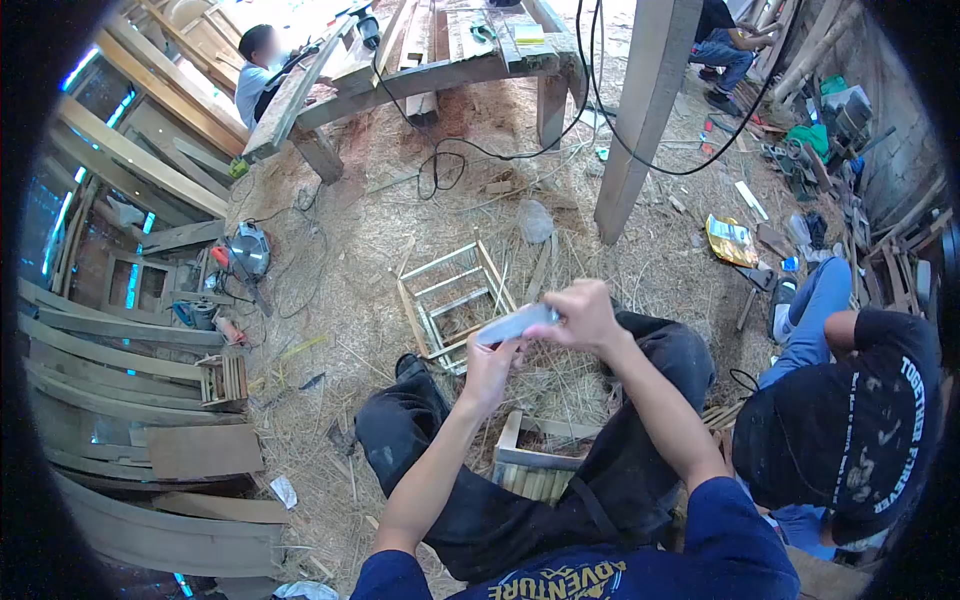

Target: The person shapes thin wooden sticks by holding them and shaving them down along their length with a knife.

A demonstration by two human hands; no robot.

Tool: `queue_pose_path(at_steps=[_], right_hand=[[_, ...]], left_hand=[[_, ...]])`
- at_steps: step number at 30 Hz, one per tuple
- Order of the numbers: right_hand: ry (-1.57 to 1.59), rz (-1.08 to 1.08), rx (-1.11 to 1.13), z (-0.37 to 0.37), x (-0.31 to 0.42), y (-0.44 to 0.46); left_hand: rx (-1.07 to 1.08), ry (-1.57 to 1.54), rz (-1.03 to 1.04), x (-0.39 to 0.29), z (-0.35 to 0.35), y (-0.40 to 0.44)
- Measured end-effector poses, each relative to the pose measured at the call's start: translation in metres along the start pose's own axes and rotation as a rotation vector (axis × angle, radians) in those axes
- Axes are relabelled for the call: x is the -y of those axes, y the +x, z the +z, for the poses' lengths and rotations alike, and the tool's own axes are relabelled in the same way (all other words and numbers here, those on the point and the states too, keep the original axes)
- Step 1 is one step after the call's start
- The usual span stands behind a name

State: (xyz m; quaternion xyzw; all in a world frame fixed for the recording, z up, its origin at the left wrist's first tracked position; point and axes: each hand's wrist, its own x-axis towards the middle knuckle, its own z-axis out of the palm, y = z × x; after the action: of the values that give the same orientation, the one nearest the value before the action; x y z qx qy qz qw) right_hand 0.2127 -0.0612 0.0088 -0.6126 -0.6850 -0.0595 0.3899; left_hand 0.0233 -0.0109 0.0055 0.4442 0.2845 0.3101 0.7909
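Standing just beyond the hands, a wooden frame (458,303) is partly hidden by them, while a crate (540,482) sits between the person's legs (400,432) and a saw (248,250) lies well to the left. The right hand (582,318) grasps a pale piece's (512,325) end; the left hand (488,370) grips it from below.

"ADVENTURE" stands in gold on the wearer's navy shirt (640,578) — "TOGETHER FOREVER" in white on a neighbour's black shirt (800,425), its smaller line illegible.
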Motion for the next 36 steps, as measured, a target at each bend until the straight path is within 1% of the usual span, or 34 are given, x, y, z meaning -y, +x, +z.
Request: queue_pose_path(at_steps=[1,2,5,6,9,10,13,14,20,23,24,27,28,31,32,35,36], right_hand=[[0.034,-0.044,0.032,0.002,0.004,-0.002],[0.021,-0.020,0.057,0.001,0.000,-0.002],[-0.026,0.064,-0.039,0.007,-0.015,0.003],[-0.057,0.073,-0.040,0.004,-0.016,0.005],[-0.052,0.006,-0.039,0.001,-0.007,0.005],[-0.024,-0.044,0.038,-0.001,0.000,0.003],[-0.035,-0.054,0.062,0.006,-0.003,-0.002],[-0.024,-0.046,0.039,0.010,-0.008,-0.002],[-0.040,-0.041,0.021,0.004,-0.011,0.000],[-0.065,0.206,-0.002,-0.005,-0.020,0.003],[-0.051,0.248,0.001,-0.010,-0.026,0.005],[-0.065,0.150,-0.015,-0.011,-0.018,0.000],[-0.105,0.129,0.019,-0.013,-0.010,0.000],[-0.064,0.241,0.019,-0.008,-0.013,0.001],[-0.046,0.352,-0.007,-0.007,-0.016,0.004],[-0.033,0.535,-0.011,-0.009,-0.023,0.010],[-0.021,0.518,-0.010,-0.014,-0.017,0.012]], left_hand=[[-0.028,-0.001,-0.005,-0.002,0.007,-0.002],[-0.056,0.000,-0.016,-0.003,0.010,-0.005],[-0.014,-0.026,-0.015,-0.007,0.004,-0.002],[-0.009,-0.031,-0.015,-0.008,0.003,-0.004],[0.029,-0.007,-0.007,0.000,-0.004,-0.002],[-0.021,-0.022,0.023,0.004,0.000,-0.003],[-0.024,-0.044,-0.050,-0.004,0.005,-0.007],[-0.016,-0.041,-0.009,0.003,-0.002,-0.005],[0.039,-0.041,-0.002,0.005,-0.011,-0.003],[0.017,0.033,-0.035,-0.011,0.008,-0.014],[0.020,0.034,-0.043,-0.010,0.007,-0.014],[0.018,0.051,-0.057,-0.008,0.006,-0.011],[0.007,0.072,-0.056,-0.008,0.006,-0.009],[0.002,0.068,-0.038,-0.002,0.001,-0.009],[0.009,0.055,-0.026,0.001,0.001,-0.009],[0.000,-0.024,-0.011,-0.008,0.005,-0.008],[-0.005,-0.022,-0.005,-0.010,0.004,-0.007]])
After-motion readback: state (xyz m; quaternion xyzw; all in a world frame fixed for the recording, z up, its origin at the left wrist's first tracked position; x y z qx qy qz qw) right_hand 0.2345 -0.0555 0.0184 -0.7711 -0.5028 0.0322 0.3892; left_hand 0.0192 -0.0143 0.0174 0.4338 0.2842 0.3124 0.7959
